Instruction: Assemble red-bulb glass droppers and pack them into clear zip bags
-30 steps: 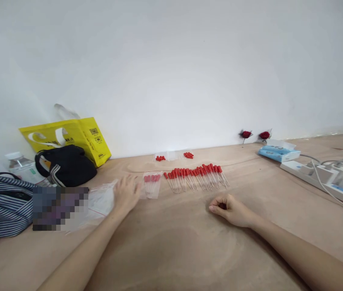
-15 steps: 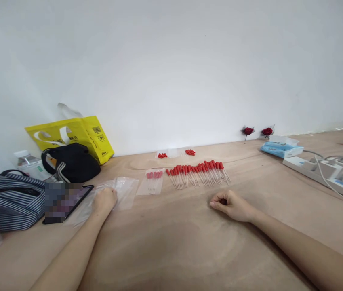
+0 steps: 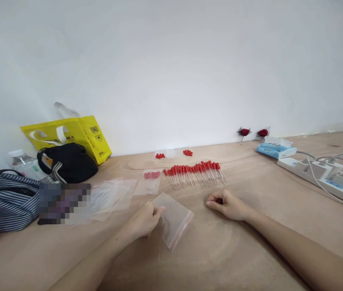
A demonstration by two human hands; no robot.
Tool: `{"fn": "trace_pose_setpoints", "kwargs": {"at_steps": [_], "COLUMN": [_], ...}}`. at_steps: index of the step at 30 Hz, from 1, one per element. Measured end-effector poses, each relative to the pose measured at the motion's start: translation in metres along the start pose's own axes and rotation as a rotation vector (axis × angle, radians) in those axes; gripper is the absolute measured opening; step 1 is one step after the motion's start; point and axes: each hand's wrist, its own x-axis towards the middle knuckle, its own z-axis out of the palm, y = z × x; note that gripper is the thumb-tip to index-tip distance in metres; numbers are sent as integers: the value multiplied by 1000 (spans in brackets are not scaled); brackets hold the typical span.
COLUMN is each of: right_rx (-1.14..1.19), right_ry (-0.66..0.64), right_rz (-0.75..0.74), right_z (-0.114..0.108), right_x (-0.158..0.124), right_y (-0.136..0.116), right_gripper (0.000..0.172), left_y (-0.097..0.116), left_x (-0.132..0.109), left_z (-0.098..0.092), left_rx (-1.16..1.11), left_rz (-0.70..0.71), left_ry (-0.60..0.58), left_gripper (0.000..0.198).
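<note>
My left hand (image 3: 147, 219) pinches the left side of a clear zip-lock bag (image 3: 175, 220), which hangs just over the wooden table with its reddish seal edge toward the lower right. To the right, my right hand (image 3: 227, 205) rests on the table with its fingers curled; whether anything is inside them I cannot make out. Beyond the hands lies a row of clear droppers with red bulbs (image 3: 194, 171). Left of that row, several more droppers (image 3: 152, 180) sit in a clear bag. Further left, loose clear bags (image 3: 113, 196) are spread flat.
Two groups of red bulbs (image 3: 160, 156) lie by the wall. At left stand a yellow bag (image 3: 97, 139), a black pouch (image 3: 71, 163), a bottle (image 3: 27, 163) and a striped bag (image 3: 10, 200). At right are a tissue pack (image 3: 276, 148), a power strip (image 3: 325, 180) with cables and two red flowers (image 3: 244, 132).
My left hand has moved right from the pile of bags, bringing one clear bag to the middle. The right hand stays in place, still curled. The view has shifted slightly.
</note>
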Motion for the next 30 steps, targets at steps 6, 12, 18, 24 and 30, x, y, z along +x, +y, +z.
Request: {"fn": "trace_pose_setpoints", "kwargs": {"at_steps": [6, 12, 18, 24, 30], "right_rx": [-12, -27, -152, -188, -267], "right_ry": [-3, 22, -68, -111, -146], "right_rz": [-21, -102, -420, -442, -514], "right_z": [-1, 8, 19, 18, 20], "right_x": [0, -8, -13, -12, -11], "right_y": [-2, -17, -30, -29, -33], "right_gripper": [27, 17, 17, 24, 37], "left_y": [-15, -12, 9, -4, -10], "left_x": [-7, -6, -12, -3, 6], "left_z": [-19, -2, 20, 3, 17], "left_rx": [87, 163, 89, 177, 124], "left_rz": [622, 791, 393, 651, 613], "left_ry": [195, -164, -113, -116, -105], "left_gripper": [29, 56, 59, 60, 58]}}
